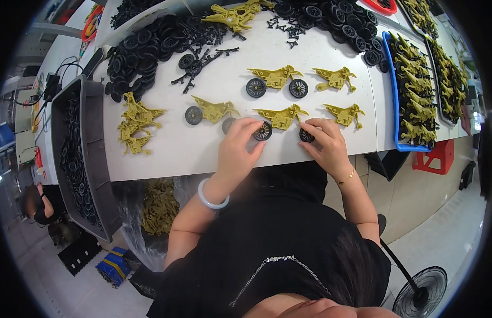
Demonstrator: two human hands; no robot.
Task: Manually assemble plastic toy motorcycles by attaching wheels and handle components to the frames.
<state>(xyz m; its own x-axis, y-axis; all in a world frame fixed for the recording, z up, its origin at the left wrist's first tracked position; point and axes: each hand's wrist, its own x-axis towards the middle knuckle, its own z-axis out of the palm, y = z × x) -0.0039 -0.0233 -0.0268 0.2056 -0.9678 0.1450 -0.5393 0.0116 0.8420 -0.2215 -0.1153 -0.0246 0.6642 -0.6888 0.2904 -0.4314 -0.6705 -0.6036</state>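
An olive toy motorbike body (282, 116) lies on the white table (182, 148) between my hands. My left hand (239, 144) pinches a black wheel (263, 131) at the body's left end. My right hand (325, 143) presses another black wheel (306, 136) at its right end. A bike with both wheels (276, 80) lies just beyond. A bike with its left wheel (210, 111) fitted sits to the left, its other wheel half hidden by my fingers. Two bare bodies (336, 78) (344, 114) lie at the right.
A heap of black wheels (145, 50) and axle parts (203, 58) fills the far left; more wheels (331, 18) at the far right. A blue tray (394, 95) holds several bodies. Loose bodies (137, 124), a grey bin (63, 159), a floor fan (420, 291), a red stool (437, 156).
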